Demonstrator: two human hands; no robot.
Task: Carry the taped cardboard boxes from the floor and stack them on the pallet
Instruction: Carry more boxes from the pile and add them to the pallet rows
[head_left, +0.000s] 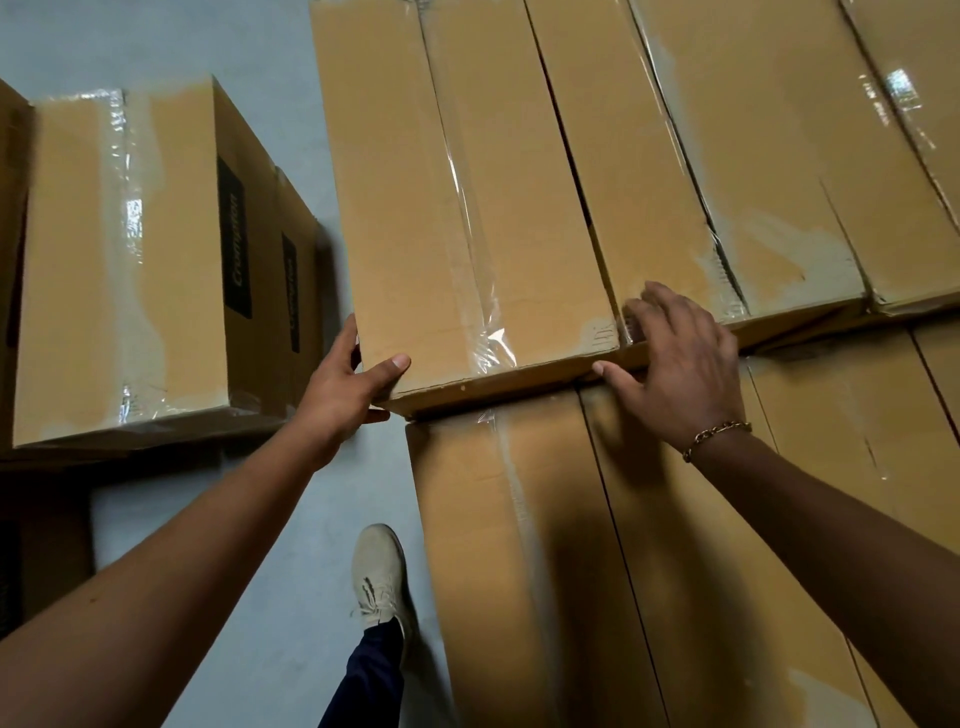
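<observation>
We are looking down on a long taped cardboard box (467, 208) that lies on the upper layer of a stack, its long axis running straight away from us and its near short end overhanging the lower row of boxes (545, 545). That near end is what the coming move turns on: it sits directly ahead of both hands, between them. Our left hand (348, 384) wraps the near left corner, thumb on the top face and fingers on the side, gripping it. Our right hand (680, 358) lies open and flat, fingers spread, over the near edge where this box meets its neighbouring box (691, 171); it grips nothing. The left hand is the one with real purchase, so we judge it would lead any nudge or squaring of the box. Every box we see is closed and sealed with clear tape, so we cannot tell the contents. Further printed cartons (124, 260) stand to our left across a strip of grey floor (291, 571), where our shoe (379, 577) is planted. We cannot see the pallet itself.
</observation>
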